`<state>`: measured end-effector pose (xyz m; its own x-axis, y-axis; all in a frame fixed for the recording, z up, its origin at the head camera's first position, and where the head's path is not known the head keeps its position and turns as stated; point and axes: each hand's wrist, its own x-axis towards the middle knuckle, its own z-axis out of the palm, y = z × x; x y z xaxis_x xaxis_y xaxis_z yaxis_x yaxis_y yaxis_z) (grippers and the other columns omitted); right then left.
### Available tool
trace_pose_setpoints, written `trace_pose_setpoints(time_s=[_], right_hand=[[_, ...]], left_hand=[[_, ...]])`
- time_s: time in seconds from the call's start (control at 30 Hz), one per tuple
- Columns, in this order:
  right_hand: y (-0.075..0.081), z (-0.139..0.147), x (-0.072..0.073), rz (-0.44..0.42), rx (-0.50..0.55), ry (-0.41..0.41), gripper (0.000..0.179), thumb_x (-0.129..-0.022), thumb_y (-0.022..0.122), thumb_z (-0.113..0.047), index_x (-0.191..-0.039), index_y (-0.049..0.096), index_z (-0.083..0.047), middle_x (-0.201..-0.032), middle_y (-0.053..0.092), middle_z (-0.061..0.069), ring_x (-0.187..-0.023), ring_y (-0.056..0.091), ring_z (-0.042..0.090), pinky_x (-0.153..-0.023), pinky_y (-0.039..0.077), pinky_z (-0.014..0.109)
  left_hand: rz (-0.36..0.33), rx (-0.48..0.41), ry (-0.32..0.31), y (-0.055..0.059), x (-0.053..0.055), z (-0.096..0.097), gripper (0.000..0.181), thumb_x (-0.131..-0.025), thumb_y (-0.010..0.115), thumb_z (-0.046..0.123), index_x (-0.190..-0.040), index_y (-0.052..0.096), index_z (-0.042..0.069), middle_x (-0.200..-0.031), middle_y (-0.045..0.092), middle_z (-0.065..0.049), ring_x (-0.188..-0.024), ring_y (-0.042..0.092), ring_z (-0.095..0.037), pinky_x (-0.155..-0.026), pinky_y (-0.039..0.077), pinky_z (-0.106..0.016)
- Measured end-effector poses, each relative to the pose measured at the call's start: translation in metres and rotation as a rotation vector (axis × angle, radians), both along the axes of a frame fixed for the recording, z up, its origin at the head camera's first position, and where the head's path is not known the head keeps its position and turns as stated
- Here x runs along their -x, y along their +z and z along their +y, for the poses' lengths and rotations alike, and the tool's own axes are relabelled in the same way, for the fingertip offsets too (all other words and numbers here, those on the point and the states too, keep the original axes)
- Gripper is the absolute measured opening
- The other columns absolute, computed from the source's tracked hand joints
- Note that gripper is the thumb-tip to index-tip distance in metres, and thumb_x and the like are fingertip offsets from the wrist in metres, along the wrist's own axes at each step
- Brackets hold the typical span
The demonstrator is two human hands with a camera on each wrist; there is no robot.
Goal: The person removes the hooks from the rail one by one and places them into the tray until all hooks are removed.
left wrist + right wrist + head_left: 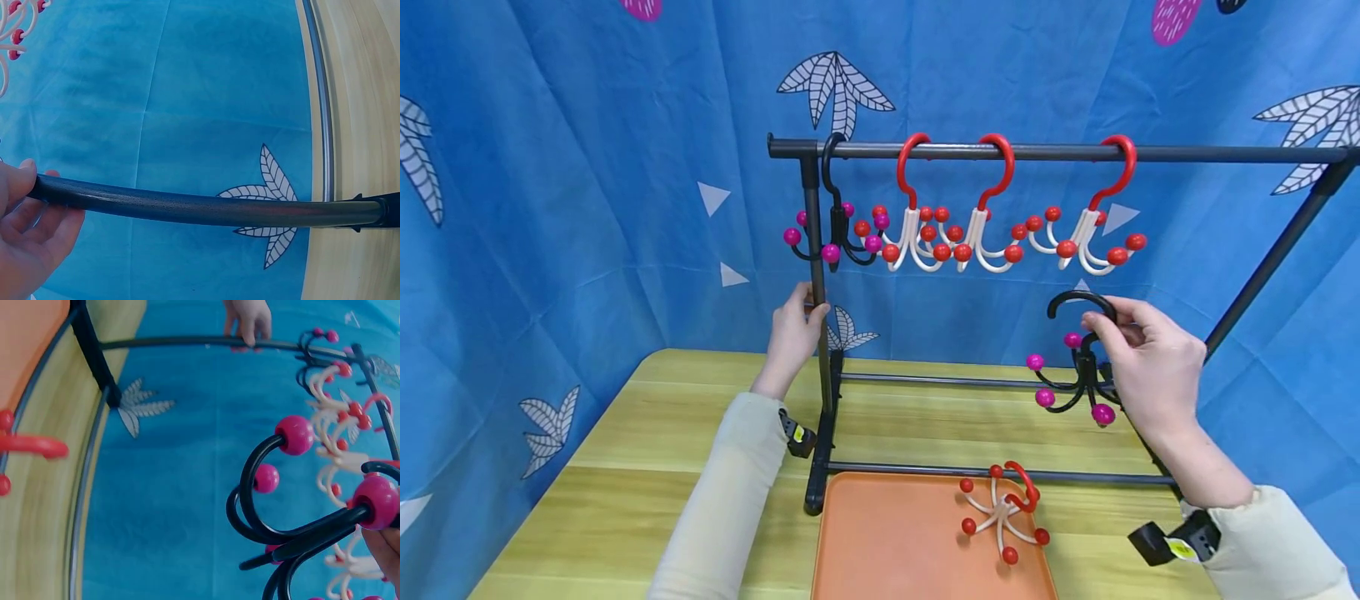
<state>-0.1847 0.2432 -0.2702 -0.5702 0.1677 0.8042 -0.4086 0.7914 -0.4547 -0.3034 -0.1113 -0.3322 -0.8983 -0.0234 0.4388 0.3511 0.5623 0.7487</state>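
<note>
My left hand (796,333) grips the left upright post (817,350) of a black metal rack, thumb on one side and fingers on the other in the left wrist view. With my right hand (1157,358) I pinch the hook of a black multi-arm hanger (1086,375) with magenta ball tips, below the top rail (1045,152). From that rail hang another black hanger (838,225) at the left end and three white hangers with red hooks and red balls: one white hanger (910,237), a second white hanger (976,237) and a third white hanger (1084,237) farther right.
An orange tray (887,542) lies on the wooden table (610,475) in front of the rack. On its right side rests a white hanger (1002,510) with a red hook. Lower crossbars (940,472) span the rack's base, and a blue curtain (625,208) hangs behind.
</note>
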Motion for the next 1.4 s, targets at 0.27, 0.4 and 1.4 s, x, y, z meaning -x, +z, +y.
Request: trace_pose_setpoints(time_s=[0.27, 0.4, 1.4], right_hand=[[-0.027, -0.031, -0.004, -0.039, -0.056, 0.109, 0.013, -0.08, 0.07, -0.014, -0.089, 0.069, -0.005, -0.072, 0.069, 0.007, -0.065, 0.05, -0.017, -0.052, 0.037, 0.006], [-0.042, -0.044, -0.007, -0.069, -0.09, 0.15, 0.009, -0.077, 0.073, -0.014, -0.084, 0.069, -0.008, -0.068, 0.067, 0.001, -0.059, 0.056, 0.0, -0.052, 0.039, 0.008], [-0.129, -0.082, -0.023, -0.661, 0.029, 0.255, 0.015, -0.081, 0.069, -0.027, -0.074, 0.06, -0.018, -0.072, 0.064, -0.006, -0.058, 0.06, 0.003, -0.055, 0.047, 0.018]], left_hand=[[-0.003, 0.003, 0.008, 0.002, 0.0, 0.0, 0.023, -0.093, 0.053, 0.015, -0.114, 0.05, 0.007, -0.103, 0.06, -0.011, -0.098, 0.06, -0.029, -0.079, 0.05, -0.043], [-0.012, 0.007, 0.01, 0.002, -0.001, 0.0, 0.023, -0.093, 0.052, 0.016, -0.114, 0.05, 0.007, -0.104, 0.06, -0.011, -0.098, 0.06, -0.028, -0.079, 0.05, -0.042], [-0.016, -0.01, 0.018, 0.0, 0.0, 0.001, 0.022, -0.092, 0.053, 0.016, -0.113, 0.051, 0.008, -0.103, 0.06, -0.009, -0.099, 0.059, -0.028, -0.08, 0.049, -0.042]])
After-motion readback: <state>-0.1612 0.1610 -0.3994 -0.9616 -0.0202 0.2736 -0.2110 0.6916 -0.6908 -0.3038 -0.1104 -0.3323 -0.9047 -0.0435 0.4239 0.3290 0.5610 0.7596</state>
